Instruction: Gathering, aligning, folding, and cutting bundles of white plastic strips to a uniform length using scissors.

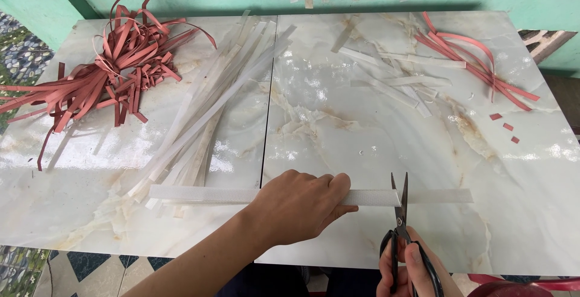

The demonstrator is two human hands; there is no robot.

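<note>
The left hand [299, 206] presses flat on a long white strip [205, 194] lying across the marble tabletop [519, 212]. The right hand [411, 270] has its grip closed around black scissors [400, 224], blades at the strip.

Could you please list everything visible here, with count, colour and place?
white strip being cut: one, white, lying across the near edge of the table
scissors: one pair, black, blades open at the strip
red strips: a tangled pile, far left
more red strips: a few, far right
red offcuts: three small pieces, right
white strips: a loose bundle, centre left
scattered white strips: several, far centre
table: one, glossy marbled white
left hand: pressing the strip down
right hand: holding the scissors
</note>
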